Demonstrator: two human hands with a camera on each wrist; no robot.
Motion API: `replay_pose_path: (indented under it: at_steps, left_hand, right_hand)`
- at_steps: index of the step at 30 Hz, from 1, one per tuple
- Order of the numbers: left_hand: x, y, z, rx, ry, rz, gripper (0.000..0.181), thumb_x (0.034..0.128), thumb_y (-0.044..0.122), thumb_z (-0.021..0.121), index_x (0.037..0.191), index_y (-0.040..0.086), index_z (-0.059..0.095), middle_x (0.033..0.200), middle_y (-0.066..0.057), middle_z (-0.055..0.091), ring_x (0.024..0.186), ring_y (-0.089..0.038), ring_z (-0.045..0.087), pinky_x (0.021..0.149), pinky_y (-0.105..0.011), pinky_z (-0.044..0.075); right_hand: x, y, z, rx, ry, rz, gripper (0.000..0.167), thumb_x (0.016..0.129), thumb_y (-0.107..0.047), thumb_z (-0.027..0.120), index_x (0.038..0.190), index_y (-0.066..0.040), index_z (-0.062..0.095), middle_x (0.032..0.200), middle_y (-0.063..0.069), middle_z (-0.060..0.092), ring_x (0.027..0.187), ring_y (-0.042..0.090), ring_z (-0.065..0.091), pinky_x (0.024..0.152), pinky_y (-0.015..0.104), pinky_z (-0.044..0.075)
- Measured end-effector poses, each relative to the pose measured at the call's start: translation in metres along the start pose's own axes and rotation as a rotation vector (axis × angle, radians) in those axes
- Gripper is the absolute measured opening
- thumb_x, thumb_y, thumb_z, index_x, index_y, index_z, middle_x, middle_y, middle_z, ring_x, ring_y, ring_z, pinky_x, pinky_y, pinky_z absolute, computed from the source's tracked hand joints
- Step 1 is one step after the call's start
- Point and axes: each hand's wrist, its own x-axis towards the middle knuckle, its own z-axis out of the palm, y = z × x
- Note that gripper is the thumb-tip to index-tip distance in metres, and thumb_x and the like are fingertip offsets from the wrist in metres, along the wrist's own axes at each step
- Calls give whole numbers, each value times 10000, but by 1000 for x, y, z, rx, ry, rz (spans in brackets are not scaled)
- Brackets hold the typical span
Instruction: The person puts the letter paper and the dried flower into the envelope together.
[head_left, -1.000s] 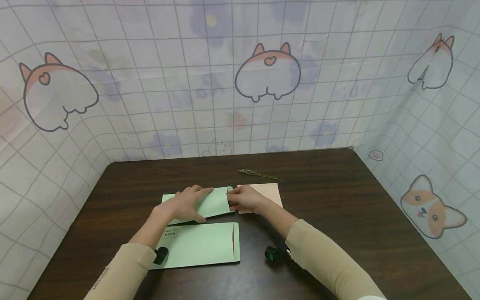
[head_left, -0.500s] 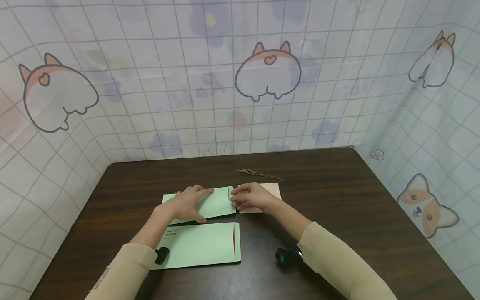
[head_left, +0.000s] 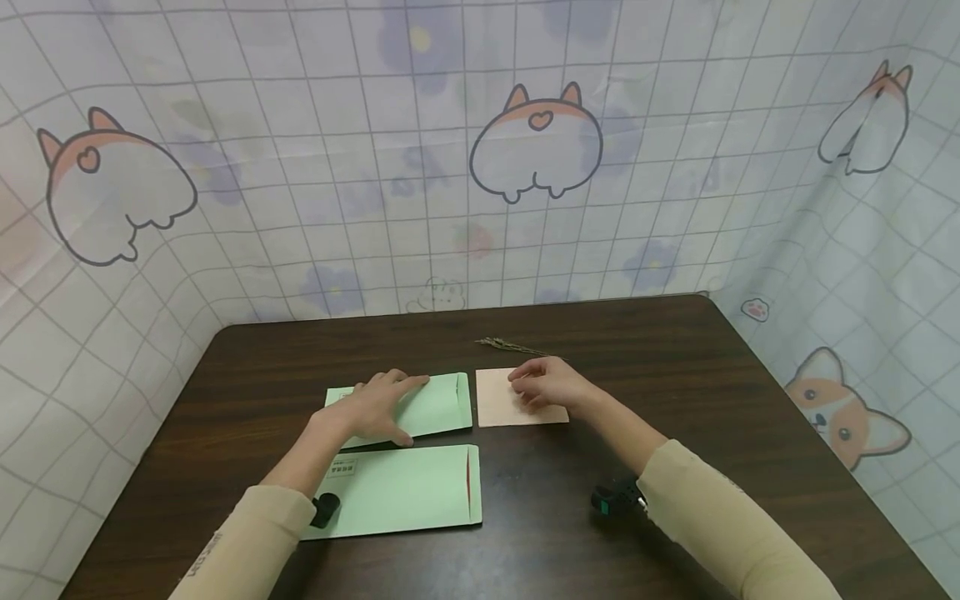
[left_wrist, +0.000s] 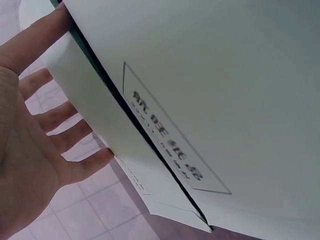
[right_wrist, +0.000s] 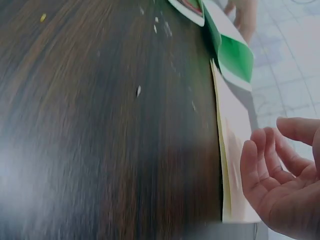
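Left of centre in the head view, the left hand [head_left: 375, 408] rests on a green envelope [head_left: 438, 404], its grip spread wide; a second envelope [head_left: 405, 492] lies lower. Just right of centre, the right hand [head_left: 552, 385], loosely bent and holding nothing, is over a pink card [head_left: 493, 400] on the desk [head_left: 540, 550].

Head view high, tilted down; wrist views close; envelopes [head_left: 397, 493] shared.

Soft lt, table [right_wrist: 100, 125] glare, R-wrist blur
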Motion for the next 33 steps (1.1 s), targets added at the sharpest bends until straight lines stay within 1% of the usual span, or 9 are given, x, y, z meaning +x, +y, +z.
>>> replay_pose_path:
  at_steps: [4, 7, 13, 17, 19, 23, 25, 29, 33]
  left_hand:
    - [1, 0, 0, -3, -1, 2, 1017, 796, 335, 912, 1620, 171, 338, 1545, -207, 375, 1411, -440, 362, 1053, -741, 283]
    - [1, 0, 1, -6, -3, 1, 1023, 795, 338, 913, 1622, 178, 334, 1549, -207, 370, 1417, -441, 353, 1060, -745, 271]
    - [2, -2, 2, -13, 5, -3, 1026, 795, 338, 914, 1623, 177, 331, 1547, -203, 372, 1419, -434, 354, 1062, -754, 261]
    - [2, -2, 2, -12, 8, -3, 1024, 791, 342, 916, 1620, 175, 338, 1540, -203, 378, 1413, -435, 360, 1058, -759, 261]
    - [2, -2, 2, -12, 6, -8, 1025, 792, 345, 915, 1621, 179, 335, 1543, -201, 375, 1416, -432, 357, 1061, -758, 259]
    - [2, -2, 3, -11, 3, -16, 1030, 792, 344, 915, 1624, 183, 329, 1549, -199, 369, 1421, -431, 351, 1066, -756, 256]
    - [2, -3, 3, -12, 1, -21, 1031, 793, 344, 915, 1625, 187, 327, 1550, -194, 369, 1422, -428, 350, 1071, -753, 253]
    - [1, -3, 3, -10, 8, -18, 1025, 794, 341, 914, 1623, 186, 331, 1540, -191, 380, 1414, -425, 360, 1069, -751, 260]
    - [1, -3, 4, -16, 10, -15, 1020, 796, 336, 914, 1621, 181, 335, 1542, -195, 379, 1414, -429, 359, 1071, -753, 257]
  right_hand:
    - [-2, 7, -13, -43, 35, 7, 339, 1016, -133, 644, 1284, 75, 647, 1123, 200, 663, 871, 256, 660, 768, 363, 590]
    - [-3, 12, -23, -43, 71, 24, 335, 1015, -124, 644, 1291, 67, 641, 1089, 179, 649, 856, 249, 636, 767, 372, 580]
    - [-6, 19, -37, -80, 143, 35, 351, 1025, -145, 634, 1312, 56, 618, 950, 139, 599, 776, 231, 570, 779, 402, 569]
    - [-6, 25, -44, -99, 189, 26, 342, 1041, -153, 618, 1314, 53, 617, 839, 108, 553, 711, 209, 529, 738, 383, 567]
    - [-6, 28, -46, -114, 200, 14, 332, 1048, -146, 605, 1312, 55, 616, 794, 96, 531, 685, 197, 508, 710, 361, 561]
    - [-5, 31, -47, -131, 207, 2, 325, 1042, -113, 597, 1311, 68, 614, 758, 91, 528, 659, 185, 508, 661, 339, 564]
    - [-5, 32, -47, -131, 209, 4, 332, 1038, -96, 595, 1325, 71, 606, 766, 92, 545, 647, 178, 515, 649, 332, 570]
    - [-3, 34, -47, -132, 240, 9, 352, 1023, -74, 609, 1347, 63, 594, 793, 110, 579, 622, 164, 530, 627, 326, 580]
    - [-1, 35, -45, -162, 263, 7, 378, 989, -83, 659, 1335, 59, 607, 815, 112, 602, 604, 166, 553, 602, 324, 580]
